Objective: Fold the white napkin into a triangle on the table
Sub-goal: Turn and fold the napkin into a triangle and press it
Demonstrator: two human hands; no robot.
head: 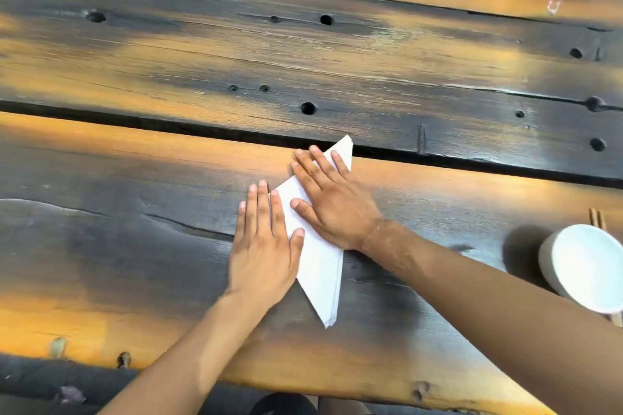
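Note:
A white napkin (320, 266) lies folded in a long triangular shape on the dark wooden table (135, 212), one tip pointing away from me and one toward me. My left hand (263, 246) rests flat, fingers spread, on the napkin's left edge. My right hand (332, 199) presses flat on the napkin's upper half, covering its middle. Neither hand grips anything.
A white bowl (586, 268) stands at the right edge, with wooden chopsticks (597, 221) behind it. A dark gap (202, 128) between planks runs across the table just beyond the napkin's far tip. The table's near edge (303, 391) is below my forearms.

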